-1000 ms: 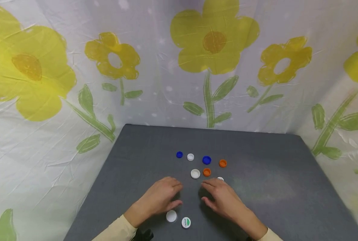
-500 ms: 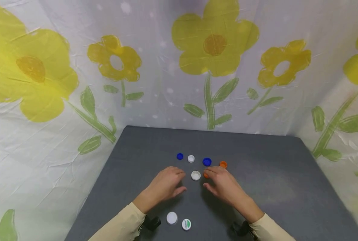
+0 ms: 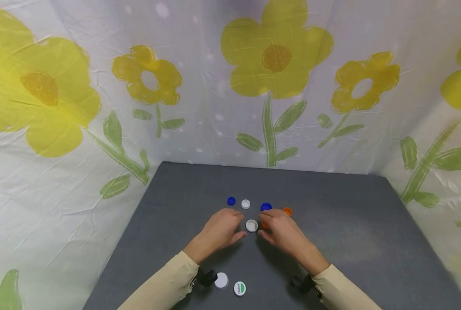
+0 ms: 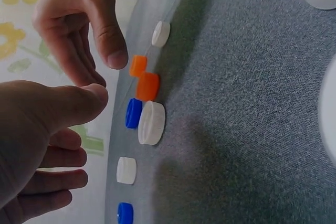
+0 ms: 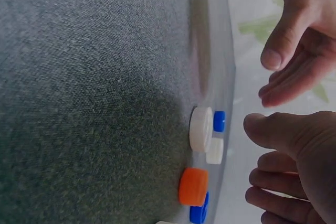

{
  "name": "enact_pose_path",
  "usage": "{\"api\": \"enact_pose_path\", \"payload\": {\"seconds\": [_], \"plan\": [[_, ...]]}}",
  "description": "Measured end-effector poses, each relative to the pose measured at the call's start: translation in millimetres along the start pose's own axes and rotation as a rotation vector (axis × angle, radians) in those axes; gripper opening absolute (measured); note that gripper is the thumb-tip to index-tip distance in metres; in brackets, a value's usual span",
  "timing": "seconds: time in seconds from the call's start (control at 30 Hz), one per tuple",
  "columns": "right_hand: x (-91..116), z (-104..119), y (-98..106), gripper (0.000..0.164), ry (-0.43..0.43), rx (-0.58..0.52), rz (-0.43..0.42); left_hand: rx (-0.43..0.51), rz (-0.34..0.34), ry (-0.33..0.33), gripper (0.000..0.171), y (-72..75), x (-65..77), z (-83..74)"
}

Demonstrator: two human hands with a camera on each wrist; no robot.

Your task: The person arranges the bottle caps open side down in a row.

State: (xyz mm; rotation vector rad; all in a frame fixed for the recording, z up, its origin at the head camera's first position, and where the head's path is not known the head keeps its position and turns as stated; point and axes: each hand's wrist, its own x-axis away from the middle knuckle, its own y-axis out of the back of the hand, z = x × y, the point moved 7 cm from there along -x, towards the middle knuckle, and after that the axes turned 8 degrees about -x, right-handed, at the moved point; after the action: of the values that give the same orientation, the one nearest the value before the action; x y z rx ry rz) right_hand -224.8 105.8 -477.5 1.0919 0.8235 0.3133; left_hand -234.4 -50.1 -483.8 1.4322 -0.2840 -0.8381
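My left hand (image 3: 223, 228) hovers above the table, fingers relaxed and holding nothing, just left of a white bottle cap (image 3: 252, 225). Across from it, my right hand (image 3: 281, 229) hangs with loose fingers over an orange cap (image 3: 265, 224), partly hiding it. Behind them lie a larger blue cap (image 3: 266, 207), a second orange cap (image 3: 287, 211), a small white cap (image 3: 245, 204) and a small blue cap (image 3: 231, 201). Another white cap (image 4: 161, 33) shows in the left wrist view; the right hand hides it in the head view. In both wrist views the fingertips are clear of the caps.
Nearer the body, a plain white lid (image 3: 221, 280) and a white lid with a green print (image 3: 239, 289) lie on the dark grey table (image 3: 342, 215). A white curtain (image 3: 203, 107) with yellow flowers hangs around the table's back and sides.
Both hands have moved forward over the table and drawn level with the white cap, the left also going right. The right hand now covers part of an orange cap. The caps lie where they were.
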Motion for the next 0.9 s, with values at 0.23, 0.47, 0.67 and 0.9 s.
{"api": "enact_pose_path", "payload": {"seconds": [0.23, 0.47, 0.67, 0.9], "plan": [[-6.6, -2.7, -8.7, 0.042, 0.003, -0.012, 0.027, -0.01, 0.013, 0.028, 0.037, -13.3, -5.9, 0.7], [-10.9, -7.5, -21.2, 0.033, 0.015, -0.041, 0.045, 0.009, 0.074, 0.077, 0.036, -29.2, -10.8, 0.6], [-11.0, -14.5, -35.2, 0.026, 0.006, -0.04, 0.076, 0.019, 0.13, 0.096, 0.034, -42.6, -15.8, -0.3], [-9.9, -19.7, -46.0, 0.026, -0.01, -0.014, 0.109, 0.036, 0.138, 0.098, 0.032, -53.0, -19.5, 1.4]]}}
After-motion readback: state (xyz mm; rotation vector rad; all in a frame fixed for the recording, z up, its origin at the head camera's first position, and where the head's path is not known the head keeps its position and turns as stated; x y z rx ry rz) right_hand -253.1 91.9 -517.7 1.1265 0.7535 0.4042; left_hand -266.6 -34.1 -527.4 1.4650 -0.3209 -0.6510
